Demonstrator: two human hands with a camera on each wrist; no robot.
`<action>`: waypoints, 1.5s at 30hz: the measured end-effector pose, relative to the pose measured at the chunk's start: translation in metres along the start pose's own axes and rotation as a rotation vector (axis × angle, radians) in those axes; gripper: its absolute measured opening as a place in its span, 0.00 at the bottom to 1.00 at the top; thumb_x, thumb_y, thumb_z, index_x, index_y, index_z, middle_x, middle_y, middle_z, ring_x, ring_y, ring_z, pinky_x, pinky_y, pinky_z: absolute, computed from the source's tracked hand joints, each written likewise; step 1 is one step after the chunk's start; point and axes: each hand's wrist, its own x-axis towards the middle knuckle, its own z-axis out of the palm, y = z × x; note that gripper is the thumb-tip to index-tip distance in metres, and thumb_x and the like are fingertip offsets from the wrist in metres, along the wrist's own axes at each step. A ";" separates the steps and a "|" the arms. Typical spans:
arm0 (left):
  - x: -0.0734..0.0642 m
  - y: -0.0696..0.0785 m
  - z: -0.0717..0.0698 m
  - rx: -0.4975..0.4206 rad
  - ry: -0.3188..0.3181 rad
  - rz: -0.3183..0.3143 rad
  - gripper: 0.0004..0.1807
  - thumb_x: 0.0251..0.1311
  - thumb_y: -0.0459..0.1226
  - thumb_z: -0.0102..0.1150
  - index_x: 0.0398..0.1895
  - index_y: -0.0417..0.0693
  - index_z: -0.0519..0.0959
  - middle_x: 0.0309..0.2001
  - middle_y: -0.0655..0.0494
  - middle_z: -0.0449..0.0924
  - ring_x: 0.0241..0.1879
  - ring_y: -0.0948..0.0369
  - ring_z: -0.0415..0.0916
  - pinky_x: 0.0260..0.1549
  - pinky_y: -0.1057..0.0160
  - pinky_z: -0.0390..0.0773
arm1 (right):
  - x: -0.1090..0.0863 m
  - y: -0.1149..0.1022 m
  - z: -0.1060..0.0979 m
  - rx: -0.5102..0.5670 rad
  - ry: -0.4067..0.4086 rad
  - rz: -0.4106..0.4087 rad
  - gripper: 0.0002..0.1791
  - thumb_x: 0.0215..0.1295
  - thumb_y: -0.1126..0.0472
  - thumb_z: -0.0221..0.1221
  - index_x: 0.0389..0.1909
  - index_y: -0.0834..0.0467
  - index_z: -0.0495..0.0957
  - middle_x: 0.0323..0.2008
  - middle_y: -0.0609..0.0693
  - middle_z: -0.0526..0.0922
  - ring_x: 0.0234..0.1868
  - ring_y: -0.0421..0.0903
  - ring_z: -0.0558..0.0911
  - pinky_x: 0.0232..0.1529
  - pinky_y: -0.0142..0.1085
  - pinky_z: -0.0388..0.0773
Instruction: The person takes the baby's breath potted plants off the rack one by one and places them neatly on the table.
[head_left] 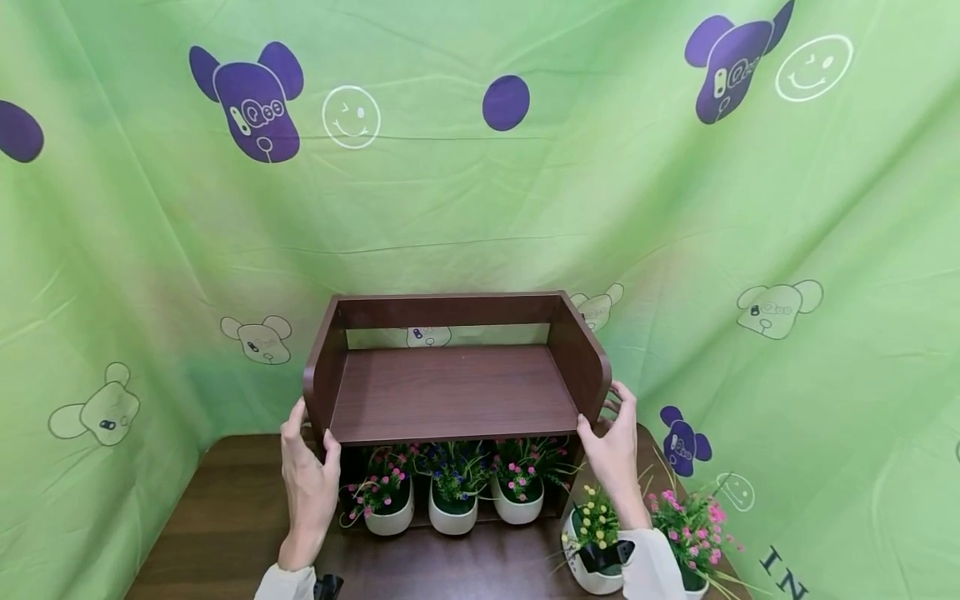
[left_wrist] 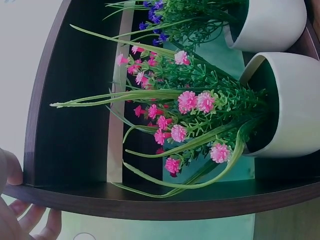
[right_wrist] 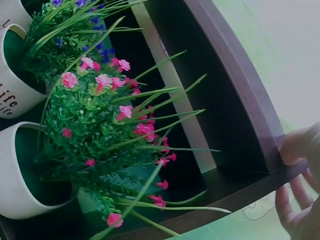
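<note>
The shelf (head_left: 453, 375) is standing upright on the table (head_left: 225, 508), centred between the two hands. The left hand (head_left: 309, 479) is gripping the shelf's left side panel at its front lower edge, thumb on the inner face and fingers wrapping the outer face. The right hand (head_left: 613, 442) is gripping the right side panel in the same way, at the matching height. In the left wrist view, the fingers (left_wrist: 30, 220) are curling around the panel edge (left_wrist: 150, 200); in the right wrist view, the fingers (right_wrist: 295, 200) are doing likewise on the opposite panel (right_wrist: 240, 100).

Three white pots (head_left: 453, 508) with artificial flowers are sitting in a row in the lower compartment, under the shelf board and between the hands. Two further flower pots (head_left: 592, 550) are standing on the table outside the shelf, just beside the right wrist. A green printed cloth (head_left: 480, 192) is hanging behind and around the table.
</note>
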 end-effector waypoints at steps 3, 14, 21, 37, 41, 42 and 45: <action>0.000 0.000 0.000 0.000 -0.007 -0.003 0.39 0.51 0.18 0.57 0.68 0.43 0.60 0.56 0.39 0.70 0.48 0.49 0.69 0.44 0.58 0.64 | 0.000 0.004 0.003 0.027 0.009 -0.020 0.36 0.56 0.81 0.56 0.66 0.66 0.56 0.62 0.59 0.63 0.53 0.48 0.69 0.45 0.26 0.72; -0.002 0.004 0.000 -0.003 -0.008 -0.036 0.37 0.54 0.19 0.55 0.68 0.43 0.59 0.53 0.39 0.70 0.49 0.50 0.69 0.45 0.61 0.64 | -0.005 0.016 0.011 0.034 0.110 -0.017 0.32 0.55 0.81 0.58 0.62 0.67 0.62 0.54 0.55 0.70 0.50 0.42 0.70 0.45 0.26 0.70; -0.010 0.010 -0.005 -0.011 -0.007 -0.128 0.39 0.54 0.21 0.56 0.70 0.46 0.58 0.45 0.41 0.71 0.39 0.55 0.69 0.38 0.67 0.66 | -0.004 0.026 0.015 0.035 0.141 -0.046 0.31 0.55 0.80 0.58 0.61 0.66 0.64 0.53 0.55 0.71 0.49 0.40 0.70 0.45 0.27 0.70; -0.042 0.062 0.001 -0.109 0.050 -0.155 0.38 0.41 0.15 0.58 0.62 0.30 0.63 0.46 0.33 0.70 0.43 0.55 0.69 0.38 0.70 0.71 | -0.006 0.025 0.016 0.048 0.161 -0.102 0.30 0.54 0.82 0.56 0.60 0.70 0.62 0.54 0.59 0.69 0.50 0.44 0.69 0.45 0.27 0.70; -0.057 0.066 0.010 -0.118 0.014 -0.153 0.38 0.41 0.16 0.59 0.63 0.33 0.64 0.47 0.38 0.71 0.42 0.55 0.70 0.38 0.71 0.72 | -0.005 0.038 0.018 0.043 0.133 -0.075 0.31 0.57 0.80 0.56 0.63 0.65 0.62 0.56 0.54 0.69 0.52 0.41 0.69 0.47 0.27 0.69; -0.061 0.066 0.013 -0.118 0.001 -0.152 0.39 0.42 0.17 0.59 0.63 0.34 0.64 0.47 0.40 0.71 0.43 0.55 0.70 0.38 0.71 0.72 | -0.004 0.040 0.018 0.044 0.129 -0.070 0.31 0.58 0.79 0.56 0.63 0.64 0.62 0.56 0.53 0.69 0.52 0.41 0.69 0.47 0.27 0.69; -0.076 0.066 0.021 -0.122 -0.036 -0.144 0.38 0.43 0.21 0.60 0.64 0.37 0.64 0.47 0.44 0.72 0.43 0.57 0.71 0.37 0.69 0.72 | -0.004 0.045 0.017 0.048 0.129 -0.067 0.31 0.58 0.78 0.57 0.63 0.64 0.62 0.57 0.52 0.69 0.53 0.42 0.69 0.47 0.27 0.69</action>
